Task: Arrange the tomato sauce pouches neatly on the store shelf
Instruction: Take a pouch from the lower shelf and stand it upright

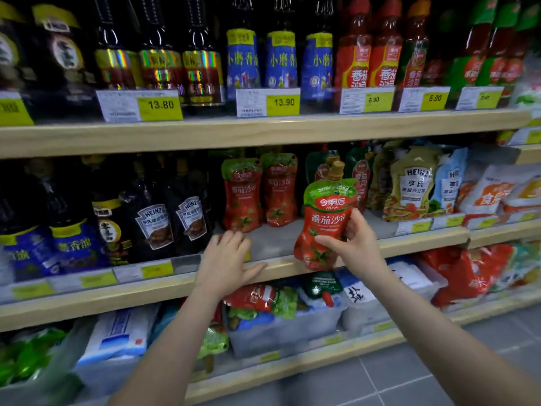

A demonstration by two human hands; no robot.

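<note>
Left hand [227, 259] lay flat and open on the front edge of the middle shelf [181, 284], holding nothing, fingers spread onto the grey shelf floor. Just behind it, two tomato sauce pouches [259, 193] stood upright side by side, set back from the front edge. To their right, a bare patch of shelf floor. Right hand [355, 240] was clamped on a third pouch [323, 222], thumb across its face, fingers behind; the pouch hung upright over the front edge, spout up, label outward. Judgement: set it on its base in the bare patch, level with the standing pair, label square to the front. Soft pouch likely slumps; steady it with the free hand before letting go.
</note>
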